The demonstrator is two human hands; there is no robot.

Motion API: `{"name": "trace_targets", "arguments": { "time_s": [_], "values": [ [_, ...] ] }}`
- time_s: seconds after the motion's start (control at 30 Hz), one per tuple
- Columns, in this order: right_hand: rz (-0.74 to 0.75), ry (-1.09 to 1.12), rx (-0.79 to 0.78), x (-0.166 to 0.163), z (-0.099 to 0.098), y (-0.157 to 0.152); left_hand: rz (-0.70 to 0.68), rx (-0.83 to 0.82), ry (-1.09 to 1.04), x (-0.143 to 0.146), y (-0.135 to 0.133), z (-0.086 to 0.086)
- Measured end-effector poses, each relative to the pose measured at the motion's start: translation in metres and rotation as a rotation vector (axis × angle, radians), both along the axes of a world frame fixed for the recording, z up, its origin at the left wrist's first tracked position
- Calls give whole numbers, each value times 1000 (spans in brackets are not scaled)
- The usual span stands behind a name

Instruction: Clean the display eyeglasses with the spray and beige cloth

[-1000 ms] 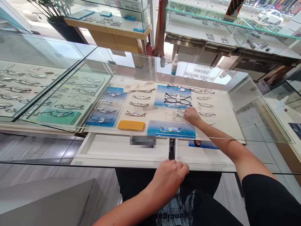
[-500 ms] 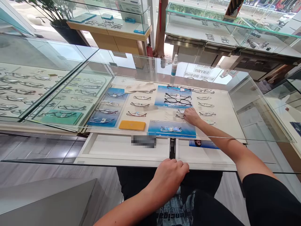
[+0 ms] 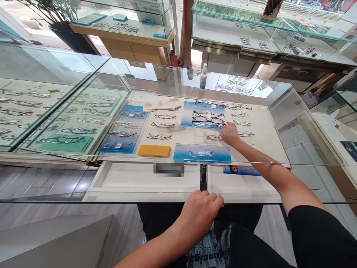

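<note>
My right hand (image 3: 230,134) is reaching into the glass display case, with its fingers bent together. Its fingertips are at the right end of a black-framed pair of eyeglasses (image 3: 208,121) on a blue card (image 3: 186,118). Just below and left of the hand lies a thin-framed pair of eyeglasses (image 3: 214,137). What the fingers hold, if anything, is hidden. At the front of the counter my left hand (image 3: 203,208) is closed over the glass edge (image 3: 164,203), knuckles up and fingertips out of sight.
A yellow case (image 3: 154,150) and another blue card (image 3: 202,152) lie near the case's front. A beige cloth (image 3: 163,105) is farther back. A white spray bottle (image 3: 203,77) stands behind. More eyeglasses fill the left case (image 3: 96,104). A potted plant (image 3: 60,15) stands far left.
My right hand has moved slightly up and right, from the thin-framed eyeglasses toward the end of the black-framed pair. My left hand stays on the edge. The view has shifted slightly.
</note>
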State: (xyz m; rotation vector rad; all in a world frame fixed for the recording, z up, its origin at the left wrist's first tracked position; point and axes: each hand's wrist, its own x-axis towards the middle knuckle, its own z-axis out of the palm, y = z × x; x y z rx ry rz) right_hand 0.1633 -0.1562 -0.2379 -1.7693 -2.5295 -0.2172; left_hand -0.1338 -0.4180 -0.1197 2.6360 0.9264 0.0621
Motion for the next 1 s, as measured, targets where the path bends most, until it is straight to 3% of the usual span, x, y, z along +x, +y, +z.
{"name": "trace_targets", "arguments": {
  "time_s": [0.67, 0.8, 1.0],
  "values": [
    [-46, -24, -77, -12, -17, 11, 18, 3, -16, 0, -1, -5],
    [-58, -8, -82, -15, -7, 9, 17, 15, -16, 0, 0, -4],
    [-27, 23, -150, -43, 28, -21, 23, 28, -34, 1, 0, -7]
  ]
}}
